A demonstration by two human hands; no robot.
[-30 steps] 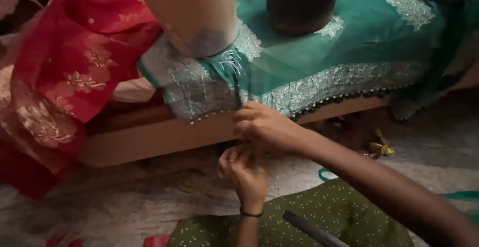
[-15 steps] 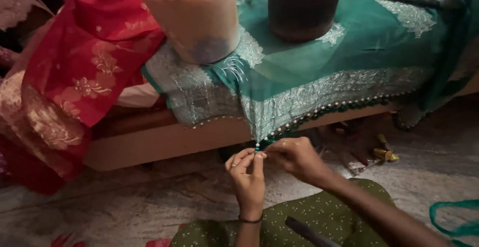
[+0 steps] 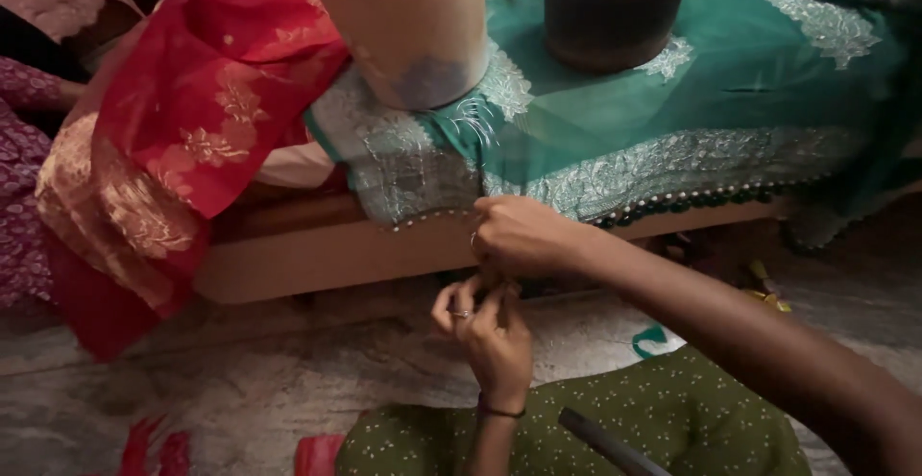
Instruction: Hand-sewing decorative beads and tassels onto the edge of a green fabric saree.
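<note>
Below the beaded edge of the green cloth [image 3: 672, 164], the two hands meet in front of a low wooden platform [image 3: 317, 255]. The right hand [image 3: 519, 236] comes in from the right on a long bare forearm; its fingers are curled shut at the cloth's hem, just under the silver border, though what they pinch is too small to make out. The left hand [image 3: 490, 327] rises from below, wearing a dark wristband [image 3: 499, 411] and a ring; its fingertips are drawn together and touch the underside of the right hand, as if nipping something fine, but no thread or needle can be seen. The green cloth lies spread over the platform, its embroidered edge hanging over the front. On it stand a pale round container [image 3: 403, 24] near the left corner and a dark round pot [image 3: 615, 5] further right, apart from each other. A red cloth [image 3: 211, 101] with gold flowers drapes off the platform's left end toward the floor [image 3: 192, 390]. An olive dotted garment [image 3: 672, 418] covers the person's lap, with a dark rod [image 3: 605, 442] lying across it.
</note>
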